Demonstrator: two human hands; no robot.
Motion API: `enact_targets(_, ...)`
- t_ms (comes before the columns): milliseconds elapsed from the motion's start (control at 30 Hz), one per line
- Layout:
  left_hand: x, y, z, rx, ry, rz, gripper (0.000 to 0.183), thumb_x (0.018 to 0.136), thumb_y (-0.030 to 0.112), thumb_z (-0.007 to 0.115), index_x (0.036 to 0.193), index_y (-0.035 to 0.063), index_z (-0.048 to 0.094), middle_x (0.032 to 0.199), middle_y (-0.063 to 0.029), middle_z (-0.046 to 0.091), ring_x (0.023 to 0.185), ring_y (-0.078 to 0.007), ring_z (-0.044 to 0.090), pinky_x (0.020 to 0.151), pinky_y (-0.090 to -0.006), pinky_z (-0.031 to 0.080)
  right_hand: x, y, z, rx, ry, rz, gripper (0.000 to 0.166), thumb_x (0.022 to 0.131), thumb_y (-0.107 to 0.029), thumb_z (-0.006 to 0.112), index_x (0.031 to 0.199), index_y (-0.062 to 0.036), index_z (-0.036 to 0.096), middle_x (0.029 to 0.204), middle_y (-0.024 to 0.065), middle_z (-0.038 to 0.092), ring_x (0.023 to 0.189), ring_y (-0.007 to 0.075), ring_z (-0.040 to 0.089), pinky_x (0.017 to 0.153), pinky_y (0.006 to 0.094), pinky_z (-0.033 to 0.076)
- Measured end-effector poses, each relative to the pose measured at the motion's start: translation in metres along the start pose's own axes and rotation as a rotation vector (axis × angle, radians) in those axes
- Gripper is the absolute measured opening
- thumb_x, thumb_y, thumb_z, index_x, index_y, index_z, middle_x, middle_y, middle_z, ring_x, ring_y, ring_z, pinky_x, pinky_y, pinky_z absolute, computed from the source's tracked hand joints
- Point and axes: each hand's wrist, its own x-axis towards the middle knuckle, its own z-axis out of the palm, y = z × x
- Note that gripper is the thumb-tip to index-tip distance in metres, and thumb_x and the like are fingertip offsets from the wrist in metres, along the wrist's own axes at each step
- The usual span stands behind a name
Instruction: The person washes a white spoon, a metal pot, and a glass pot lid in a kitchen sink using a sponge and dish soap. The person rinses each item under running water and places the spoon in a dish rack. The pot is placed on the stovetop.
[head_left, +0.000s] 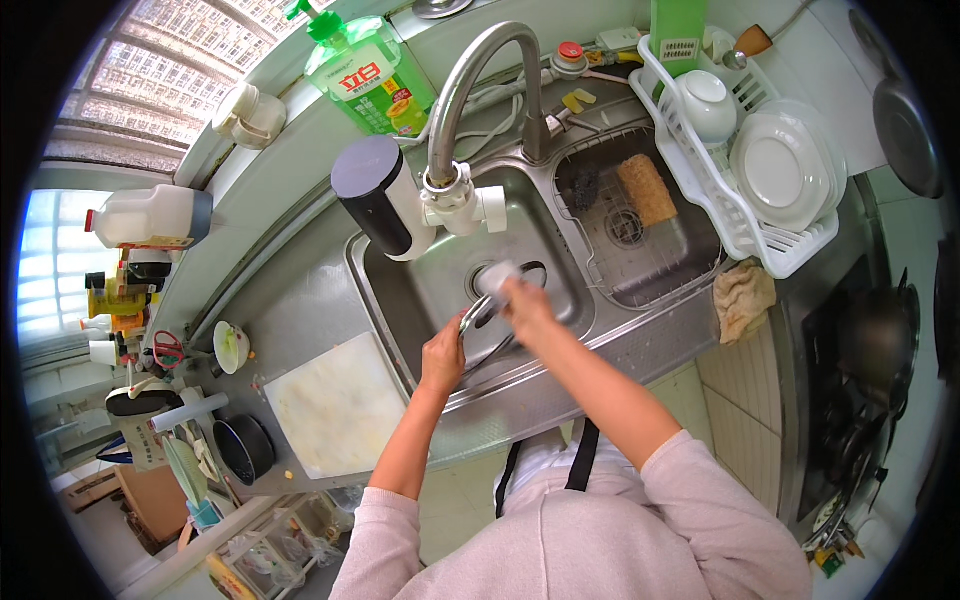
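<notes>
Over the left basin of a stainless steel sink, my left hand grips a metal utensil with dark curved parts. Blur and my fingers hide enough of it that I cannot tell its exact kind. My right hand holds a small white sponge against or very near the utensil's upper part; motion smears both. Above my hands hangs the curved metal faucet, with a white fitting on its spout. A white filter canister with a grey cap is beside the spout. No water stream is visible.
The right basin holds a wire rack, a brown scouring pad and a dark scrubber. A white dish rack bears bowls and plates. Left are a cutting board and a black pot. A cloth hangs on the counter edge.
</notes>
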Motion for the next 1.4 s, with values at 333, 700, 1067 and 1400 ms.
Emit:
enact_targets(333,-0.024,-0.022,0.001,0.068,-0.078,-0.105,0.041,0.07,-0.009,0.05,0.11,0.0027,0.049,0.102,-0.014,0.059,0.085,-0.0323,0.06,0.071,-0.037,0.05,-0.021,0.05,0.011,-0.228,-0.223,-0.007,0.03,0.071,-0.017,0.064,0.091,0.0009,0.052,0.082,0.0057,0.055,0.066,0.0119,0.052,0.057,0.027,0.045)
enact_targets(700,0.01,0.017,-0.011,0.04,-0.133,-0.107,0.032,0.069,-0.007,0.049,0.099,0.0018,0.049,0.093,-0.016,0.059,0.081,-0.033,0.059,0.067,-0.0393,0.049,0.024,-0.004,-0.019,0.095,-0.088,0.084,0.015,0.078,-0.014,0.059,0.089,-0.0059,0.053,0.082,0.0058,0.053,0.072,0.0156,0.052,0.059,0.0314,0.047)
enact_targets(1067,0.02,0.014,-0.003,0.069,-0.097,0.054,0.03,0.074,-0.003,0.05,0.103,0.0039,0.051,0.084,-0.0178,0.059,0.072,-0.032,0.059,0.059,-0.0388,0.048,0.048,-0.005,-0.032,0.227,0.116,0.178,0.019,0.078,-0.018,0.061,0.088,-0.0043,0.052,0.079,0.0078,0.053,0.061,0.0152,0.05,0.052,0.0273,0.045)
enact_targets(1400,0.004,0.0,-0.013,0.095,-0.147,0.003,0.038,0.07,-0.008,0.047,0.106,0.0026,0.051,0.094,-0.0162,0.06,0.079,-0.032,0.06,0.066,-0.0376,0.05,-0.014,0.027,0.0,-0.14,-0.218,0.077,0.014,0.073,-0.015,0.059,0.081,-0.004,0.055,0.078,0.0054,0.056,0.066,0.0132,0.051,0.053,0.0272,0.043)
